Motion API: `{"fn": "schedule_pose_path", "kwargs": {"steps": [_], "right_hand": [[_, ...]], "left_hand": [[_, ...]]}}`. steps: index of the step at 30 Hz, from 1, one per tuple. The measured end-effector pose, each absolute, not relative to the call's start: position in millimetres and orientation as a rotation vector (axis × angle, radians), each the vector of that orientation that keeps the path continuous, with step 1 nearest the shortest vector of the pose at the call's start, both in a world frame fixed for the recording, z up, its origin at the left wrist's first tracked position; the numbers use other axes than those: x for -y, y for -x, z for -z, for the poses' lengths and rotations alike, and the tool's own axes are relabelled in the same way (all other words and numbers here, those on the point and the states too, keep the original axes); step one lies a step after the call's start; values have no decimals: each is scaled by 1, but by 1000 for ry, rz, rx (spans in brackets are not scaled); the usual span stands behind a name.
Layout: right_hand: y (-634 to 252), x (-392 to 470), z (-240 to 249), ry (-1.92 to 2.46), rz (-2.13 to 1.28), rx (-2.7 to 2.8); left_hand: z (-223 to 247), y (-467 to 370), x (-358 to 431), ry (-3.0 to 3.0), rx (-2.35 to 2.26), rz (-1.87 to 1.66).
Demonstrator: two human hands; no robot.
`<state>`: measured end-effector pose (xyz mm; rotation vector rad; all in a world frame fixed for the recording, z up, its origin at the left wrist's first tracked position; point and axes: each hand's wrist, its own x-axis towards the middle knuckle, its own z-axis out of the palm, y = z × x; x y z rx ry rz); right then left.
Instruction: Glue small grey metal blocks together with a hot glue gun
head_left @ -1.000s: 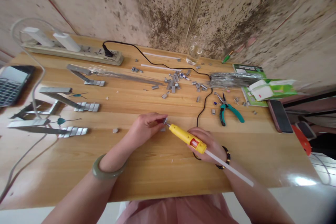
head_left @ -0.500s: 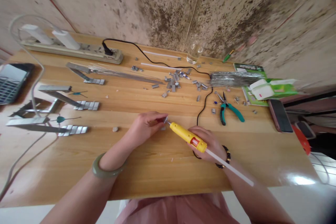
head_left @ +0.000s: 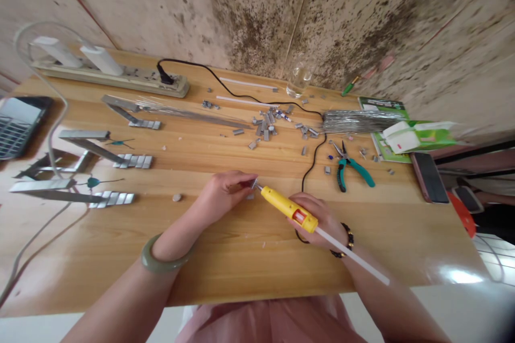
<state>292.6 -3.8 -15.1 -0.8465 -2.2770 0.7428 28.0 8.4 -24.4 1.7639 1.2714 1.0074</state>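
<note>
My right hand (head_left: 319, 220) is wrapped round a yellow hot glue gun (head_left: 284, 206), with a long white glue stick (head_left: 354, 256) sticking out of its back end. The gun's nozzle points up and left, at a small grey piece (head_left: 254, 183) pinched between the thumb and finger of my left hand (head_left: 226, 195). Nozzle and piece look to be touching or nearly so. Just below my left fingertips another small grey piece (head_left: 250, 197) lies on the table. A round, pale disc (head_left: 177, 198) rests left of that hand.
Loose grey pieces (head_left: 265, 123) are heaped mid-table. Teal-handled pliers (head_left: 350, 166), a wire bundle (head_left: 362, 121) and a phone (head_left: 429, 177) lie to the right. Grey angled frames (head_left: 88, 144) stand at left, before a power strip (head_left: 132, 80). A glass (head_left: 298, 80) stands by the wall.
</note>
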Motion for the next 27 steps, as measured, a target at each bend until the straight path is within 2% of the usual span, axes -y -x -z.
{"fn": "schedule_pose_path", "kwargs": {"steps": [27], "right_hand": [[-290,4,12,813,-835,2313]], "left_hand": [[22,-27,-9,-1813,-1319,-973]]}}
